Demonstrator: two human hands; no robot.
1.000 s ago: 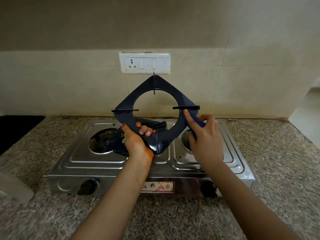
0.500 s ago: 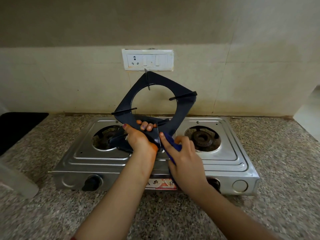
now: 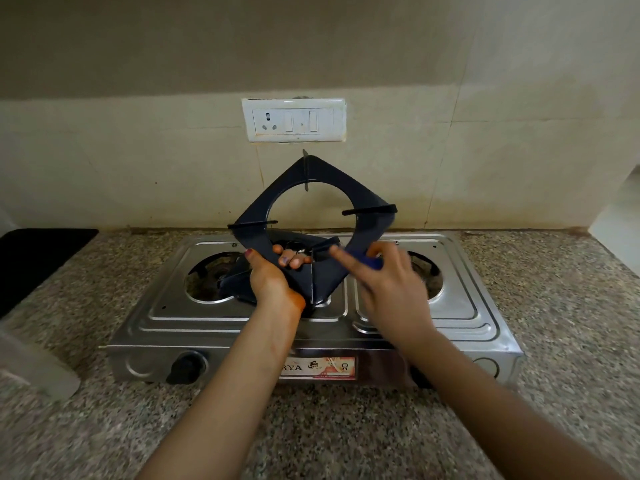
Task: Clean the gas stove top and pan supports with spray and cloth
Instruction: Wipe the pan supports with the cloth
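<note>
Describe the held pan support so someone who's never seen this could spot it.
Start at the steel two-burner stove. Above its middle, the left hand grips a dark pan support raised on edge. Unlike the second support lying by the left burner, it stands upright.

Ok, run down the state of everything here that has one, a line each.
raised pan support: off the stove, held upright, one corner down
second pan support: lying tilted by the left burner
blue cloth: bunched in the right grip
left grip: holds the raised pan support's lower left side
right grip: pinches the blue cloth, motion-blurred
right burner: bare, no support on it
</note>
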